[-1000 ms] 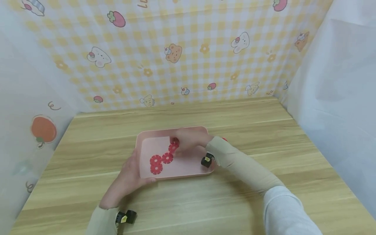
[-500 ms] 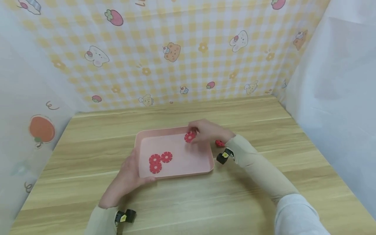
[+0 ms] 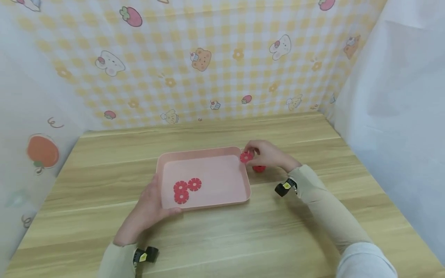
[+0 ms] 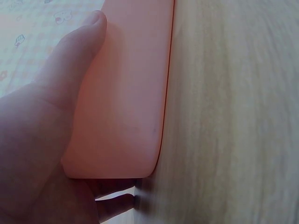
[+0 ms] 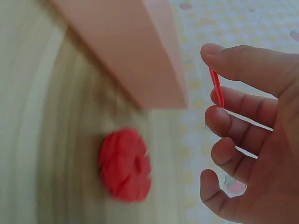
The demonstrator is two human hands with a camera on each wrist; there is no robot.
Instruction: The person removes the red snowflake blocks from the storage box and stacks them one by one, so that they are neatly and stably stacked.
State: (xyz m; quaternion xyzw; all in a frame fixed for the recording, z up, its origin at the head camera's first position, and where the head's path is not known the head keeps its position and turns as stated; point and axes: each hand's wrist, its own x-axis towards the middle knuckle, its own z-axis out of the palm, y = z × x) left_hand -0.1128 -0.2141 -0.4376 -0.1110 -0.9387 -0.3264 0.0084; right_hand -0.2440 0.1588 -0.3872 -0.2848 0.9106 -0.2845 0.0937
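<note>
A shallow pink tray (image 3: 219, 179) lies on the table, with 3 red notched discs (image 3: 181, 197) near its left front corner. My left hand (image 3: 146, 206) grips that corner; the thumb lies along the front wall in the left wrist view, and fingers wrap the short side. At the back right corner of the tray, my right hand (image 3: 269, 155) pinches another red notched disc (image 3: 245, 157) between thumb and fingers. The right wrist view shows this disc edge-on. Beneath the right hand, a stack of red discs (image 5: 124, 165) sits on the table beside the tray.
The wood-grain table (image 3: 222, 239) meets a yellow checked cloth (image 3: 222, 77) at the back. White sheets hang on the left and right sides. Each wrist wears a black strap with a small camera (image 3: 281, 189).
My right hand has lifted one disc out of the group in the tray and carried it right to the tray's back right corner. My left hand stays at its corner.
</note>
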